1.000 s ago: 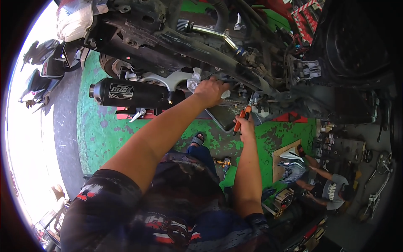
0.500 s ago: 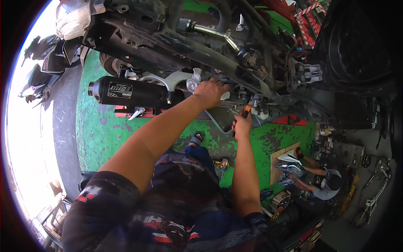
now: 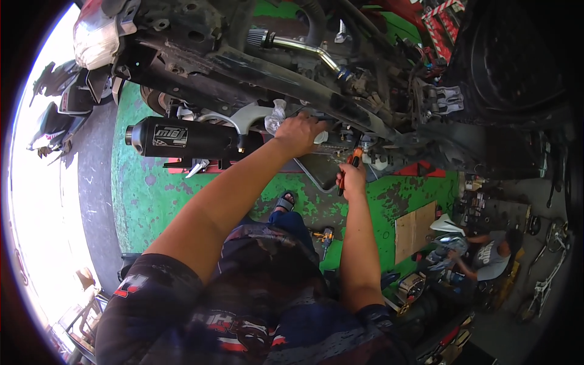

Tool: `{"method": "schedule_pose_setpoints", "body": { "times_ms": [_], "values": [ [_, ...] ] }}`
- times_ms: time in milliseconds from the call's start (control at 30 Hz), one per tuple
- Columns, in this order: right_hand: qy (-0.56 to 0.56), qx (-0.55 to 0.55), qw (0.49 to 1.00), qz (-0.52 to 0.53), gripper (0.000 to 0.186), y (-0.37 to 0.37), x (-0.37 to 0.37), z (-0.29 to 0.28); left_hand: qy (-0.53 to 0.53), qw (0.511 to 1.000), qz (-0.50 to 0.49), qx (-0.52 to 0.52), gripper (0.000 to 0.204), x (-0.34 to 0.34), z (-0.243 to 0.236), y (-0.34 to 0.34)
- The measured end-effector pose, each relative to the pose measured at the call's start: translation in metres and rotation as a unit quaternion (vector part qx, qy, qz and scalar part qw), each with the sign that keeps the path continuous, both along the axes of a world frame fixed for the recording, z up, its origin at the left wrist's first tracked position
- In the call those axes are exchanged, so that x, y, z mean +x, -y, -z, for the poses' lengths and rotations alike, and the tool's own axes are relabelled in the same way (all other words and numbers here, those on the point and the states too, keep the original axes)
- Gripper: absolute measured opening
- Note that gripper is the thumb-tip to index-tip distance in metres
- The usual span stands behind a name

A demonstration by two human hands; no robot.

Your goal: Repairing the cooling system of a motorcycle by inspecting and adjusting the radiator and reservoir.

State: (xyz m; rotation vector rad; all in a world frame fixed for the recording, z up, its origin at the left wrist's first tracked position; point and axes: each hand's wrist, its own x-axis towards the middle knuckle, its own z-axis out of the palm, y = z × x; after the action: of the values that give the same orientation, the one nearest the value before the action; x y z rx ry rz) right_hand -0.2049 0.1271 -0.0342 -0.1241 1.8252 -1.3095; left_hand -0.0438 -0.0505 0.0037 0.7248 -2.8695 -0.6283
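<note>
Motorcycle frame (image 3: 277, 78) exposed, work seemingly unfinished: right of the muffler (image 3: 194, 140), the right hand (image 3: 352, 180) grasps an orange tool (image 3: 357, 157); the left hand (image 3: 298, 134), grip indiscernible, lies nearer.

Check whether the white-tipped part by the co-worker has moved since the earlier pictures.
Yes, to the right: the white-tipped part overlapped the cardboard on the floor before; now it sits mostly past the cardboard's right edge.

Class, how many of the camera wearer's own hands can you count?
2: the left hand beside the crumpled silvery wrap, and the right hand around the orange-and-black tool. Some fingertips may be hidden.
</note>
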Motion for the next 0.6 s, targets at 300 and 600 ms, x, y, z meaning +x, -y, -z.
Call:
{"method": "schedule_pose_setpoints", "body": {
  "times_ms": [300,600],
  "values": [
    [0.094,0.058,0.993,-0.035,0.043,-0.032,-0.002,-0.005,-0.024,0.999,0.008,-0.033,0.054,-0.003,0.013,0.007],
    [0.169,0.019,0.976,-0.137,0.038,-0.123,0.096,0.077,-0.013,0.999,0.024,-0.038,0.047,-0.013,0.003,0.008]
  ]
}}
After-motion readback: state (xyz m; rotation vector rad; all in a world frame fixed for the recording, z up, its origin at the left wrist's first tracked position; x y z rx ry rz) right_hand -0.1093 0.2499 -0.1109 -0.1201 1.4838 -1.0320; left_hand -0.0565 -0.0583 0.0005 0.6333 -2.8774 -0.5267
